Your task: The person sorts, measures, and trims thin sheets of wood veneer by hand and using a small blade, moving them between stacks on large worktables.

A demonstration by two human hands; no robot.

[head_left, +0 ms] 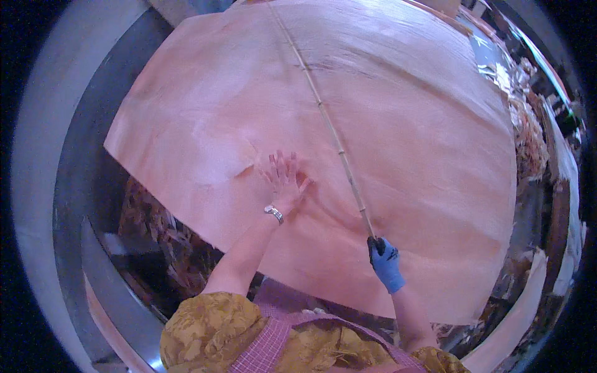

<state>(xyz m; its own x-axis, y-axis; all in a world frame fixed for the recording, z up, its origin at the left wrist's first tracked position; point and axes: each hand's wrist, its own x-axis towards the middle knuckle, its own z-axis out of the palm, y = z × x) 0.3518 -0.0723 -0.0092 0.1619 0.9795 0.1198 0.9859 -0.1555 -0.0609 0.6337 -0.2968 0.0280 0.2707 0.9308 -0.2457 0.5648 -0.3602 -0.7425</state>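
Bamboo stick: the long thin stick point(341, 152) is above the pale pink sheet point(423, 143), with its lower end in my right hand point(384, 261).
Long axis of the stick: from my right grip it runs away from me and leans to the left, up to the top border of the view; its far tip I cannot confirm.
Right hand: it wears a blue and black glove point(392, 273); the fingers are closed around the stick's near end, and no gap is visible between them and the stick.
Left hand: my bare hand point(286, 183) has the fingers spread wide, palm toward the sheet; it seems to rest on it and it grasps nothing.
Which hand is nearer: the right one has the stick; the left one is to the left of the shaft, apart from it, and further from my body than the right.
Sheet: it spreads under both hands and passes well beyond them on the far side; a small raised flap point(244, 170) is just left of my left fingertips.
Stick against sheet: whether the shaft touches the surface or is a little above, I cannot tell.
Around the sheet: brownish scraps point(527, 140) lie beyond its right edge.
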